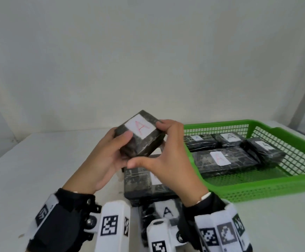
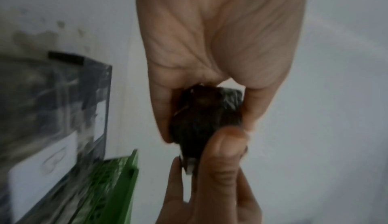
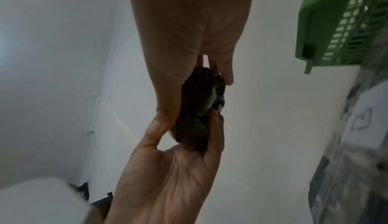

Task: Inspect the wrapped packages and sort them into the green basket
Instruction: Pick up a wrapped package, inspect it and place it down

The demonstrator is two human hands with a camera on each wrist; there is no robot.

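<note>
**Two hands hold a labelled package beside a part-filled green basket**

Nearest the head camera, at 6 o'clock, a black-wrapped package [image 1: 163, 213] with a white label marked with a black "A" lies on the white table [image 1: 29, 170], between the two wrist bands. Just beyond it lies a larger black package [image 1: 139, 180], partly hidden by the hands.

At the centre, the left hand [image 1: 102, 160] and right hand [image 1: 168, 157] together grasp a small black package [image 1: 140, 137], raised above the table and tilted. Its white label shows a red "A". Fingers and thumbs of both hands curl round its edges.

At 3 o'clock sits the green basket [image 1: 257, 188], a shallow mesh tray. Four wrapped packages lie in it: a long one [image 1: 220, 160] with a red "A" at the front, and three smaller ones [image 1: 228, 139] behind, each labelled "A".
</note>
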